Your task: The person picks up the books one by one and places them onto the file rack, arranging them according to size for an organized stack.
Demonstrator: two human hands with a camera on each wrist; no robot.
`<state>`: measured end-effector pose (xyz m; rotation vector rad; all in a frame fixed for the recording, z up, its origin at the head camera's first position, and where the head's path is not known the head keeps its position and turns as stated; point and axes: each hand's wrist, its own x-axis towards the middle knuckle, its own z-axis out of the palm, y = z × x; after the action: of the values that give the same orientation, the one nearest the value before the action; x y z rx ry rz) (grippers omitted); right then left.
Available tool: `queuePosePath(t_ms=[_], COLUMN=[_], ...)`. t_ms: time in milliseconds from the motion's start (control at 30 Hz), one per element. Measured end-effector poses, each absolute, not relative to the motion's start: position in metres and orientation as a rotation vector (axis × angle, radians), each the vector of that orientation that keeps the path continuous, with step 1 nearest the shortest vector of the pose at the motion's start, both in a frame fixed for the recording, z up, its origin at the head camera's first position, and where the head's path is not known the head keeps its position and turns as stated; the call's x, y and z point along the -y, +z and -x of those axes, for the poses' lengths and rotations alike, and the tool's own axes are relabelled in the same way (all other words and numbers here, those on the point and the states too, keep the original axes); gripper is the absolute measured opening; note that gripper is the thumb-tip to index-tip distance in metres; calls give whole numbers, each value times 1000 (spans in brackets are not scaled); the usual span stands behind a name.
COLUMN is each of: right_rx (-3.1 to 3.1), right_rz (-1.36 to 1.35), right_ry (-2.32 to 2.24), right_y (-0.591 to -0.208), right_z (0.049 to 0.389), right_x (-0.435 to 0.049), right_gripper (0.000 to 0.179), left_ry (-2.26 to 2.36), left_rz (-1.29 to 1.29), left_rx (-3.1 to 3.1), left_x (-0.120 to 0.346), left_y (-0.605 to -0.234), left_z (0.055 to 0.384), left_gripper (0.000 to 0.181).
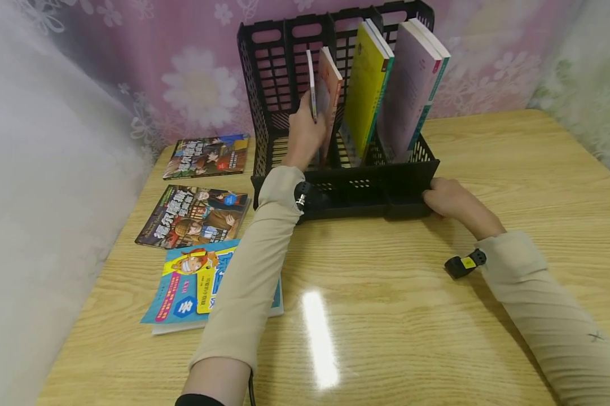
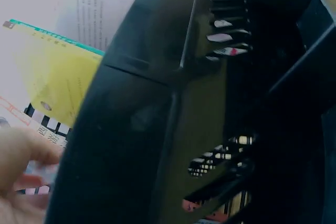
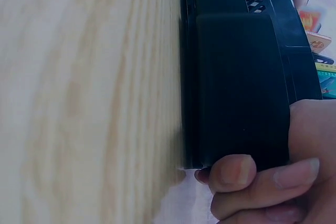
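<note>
A black plastic book rack [image 1: 365,192] with dividers stands at the back of the table. My left hand [image 1: 305,135] reaches over its low front wall and holds a thin book [image 1: 311,82] upright in a left-hand compartment. Right beside that book stands an orange-covered book [image 1: 331,76]. Further right are a yellow book [image 1: 364,84] and a thick pale purple book [image 1: 411,79], both upright. At the rack's front right corner my right hand [image 1: 452,200] grips the end, its fingers [image 3: 236,171] curled around the black edge in the right wrist view.
On the table's left lie two dark comic-style books [image 1: 208,158] and, nearer, a blue book [image 1: 170,293] with a cartoon cover, partly under my left forearm. A flowered pink curtain [image 1: 198,84] hangs right behind the rack. The wooden table [image 1: 386,316] extends in front.
</note>
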<state>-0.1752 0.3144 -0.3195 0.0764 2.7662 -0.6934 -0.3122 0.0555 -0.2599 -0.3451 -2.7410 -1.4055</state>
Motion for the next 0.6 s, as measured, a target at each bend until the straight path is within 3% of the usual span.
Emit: queuePosePath(t_ms=[267, 600], right_rx=[-2765, -2764], right_rz=[-79, -62], right_ry=[-702, -713], right_y=[-320, -320], right_z=[174, 174], right_x=[-313, -316], right_gripper=[32, 32], left_ry=[-1155, -1003], left_rz=[529, 440], left_rx=[3204, 3252], left_x=[-55, -64], left_y=[-274, -278], left_z=[318, 321], left_gripper=[89, 79])
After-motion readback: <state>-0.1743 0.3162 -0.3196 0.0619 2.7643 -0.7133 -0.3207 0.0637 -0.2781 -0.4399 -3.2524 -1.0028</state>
